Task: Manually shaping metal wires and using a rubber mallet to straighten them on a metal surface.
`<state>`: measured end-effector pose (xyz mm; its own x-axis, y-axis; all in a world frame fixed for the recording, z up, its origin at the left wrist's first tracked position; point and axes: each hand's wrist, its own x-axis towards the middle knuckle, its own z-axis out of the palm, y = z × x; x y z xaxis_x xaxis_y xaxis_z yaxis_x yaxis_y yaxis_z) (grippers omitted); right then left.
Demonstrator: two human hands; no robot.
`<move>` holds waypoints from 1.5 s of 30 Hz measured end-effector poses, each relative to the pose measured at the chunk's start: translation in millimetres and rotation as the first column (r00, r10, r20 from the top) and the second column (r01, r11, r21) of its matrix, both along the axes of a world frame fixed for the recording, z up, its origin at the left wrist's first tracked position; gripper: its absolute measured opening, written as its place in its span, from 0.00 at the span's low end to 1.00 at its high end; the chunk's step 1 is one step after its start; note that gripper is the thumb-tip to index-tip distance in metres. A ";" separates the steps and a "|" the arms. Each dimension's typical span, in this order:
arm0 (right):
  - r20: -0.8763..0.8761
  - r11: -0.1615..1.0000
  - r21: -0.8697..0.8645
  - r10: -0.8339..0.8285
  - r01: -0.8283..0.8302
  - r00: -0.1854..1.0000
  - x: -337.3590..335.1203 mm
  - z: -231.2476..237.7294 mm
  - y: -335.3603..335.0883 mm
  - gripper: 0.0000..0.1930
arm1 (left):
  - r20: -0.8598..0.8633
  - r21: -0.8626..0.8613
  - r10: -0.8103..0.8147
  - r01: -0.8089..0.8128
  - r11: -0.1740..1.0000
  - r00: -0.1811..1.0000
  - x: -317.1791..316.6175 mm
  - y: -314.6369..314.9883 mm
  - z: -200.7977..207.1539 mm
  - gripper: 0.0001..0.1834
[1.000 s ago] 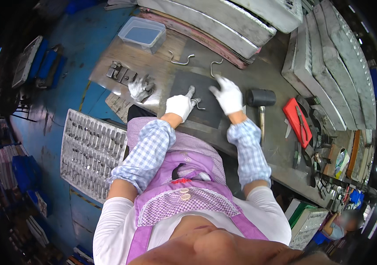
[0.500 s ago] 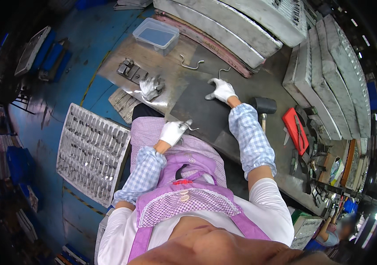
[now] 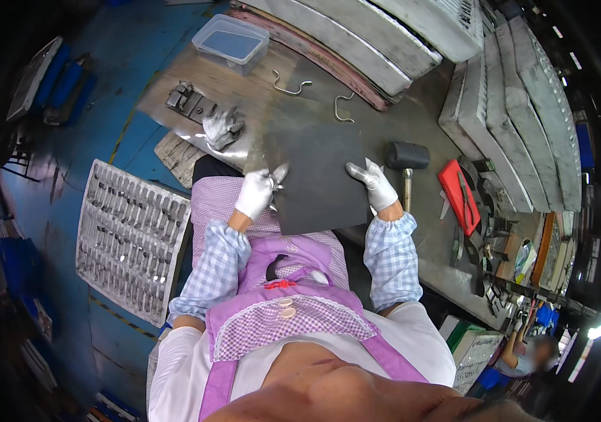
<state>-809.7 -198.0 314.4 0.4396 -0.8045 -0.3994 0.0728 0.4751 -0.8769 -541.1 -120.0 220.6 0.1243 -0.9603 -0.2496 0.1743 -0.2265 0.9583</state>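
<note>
A flat dark sheet (image 3: 318, 186) lies partly on the metal worktable and hangs over its near edge above my lap. At its left edge is my left hand (image 3: 255, 194), white-gloved and closed on a small bent metal rod (image 3: 278, 187) that shows only in part; whether it also pinches the sheet is unclear. My right hand (image 3: 378, 188), gloved too, grips the sheet's right edge with the thumb on top. Beyond the sheet lie two more bent metal rods, one S-shaped (image 3: 292, 92) and one hooked (image 3: 337, 107).
A black-headed mallet (image 3: 407, 156) and a red tray (image 3: 458, 197) lie to the right. Stacked grey trays (image 3: 511, 119) line the back. Far left are a clear plastic box (image 3: 231, 43), a metal fixture (image 3: 189, 103), a crumpled glove (image 3: 223, 128) and a tray of metal parts (image 3: 131, 243).
The dark sheet has moved nearer, now over the table's front edge. My right hand has come back from beside the hooked rod to the sheet's right edge; my left has moved up to its left edge.
</note>
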 end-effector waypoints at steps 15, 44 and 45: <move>-0.909 0.561 -0.416 -0.282 -0.716 0.307 44.6 -49.8 -66.1 0.19 | 0.692 0.267 -0.284 0.131 0.955 0.664 -29.9 -4.3 -35.0 0.33; -0.988 0.552 -0.154 -0.096 -0.819 0.121 81.4 -22.1 -104.0 0.23 | 0.892 0.450 -0.346 0.509 0.734 -0.291 36.0 -175.4 54.6 0.12; -0.966 0.574 -0.260 -0.161 -0.776 0.205 76.1 -33.3 -97.5 0.17 | 0.889 0.456 -0.350 0.515 0.726 -0.294 34.8 -173.6 51.3 0.12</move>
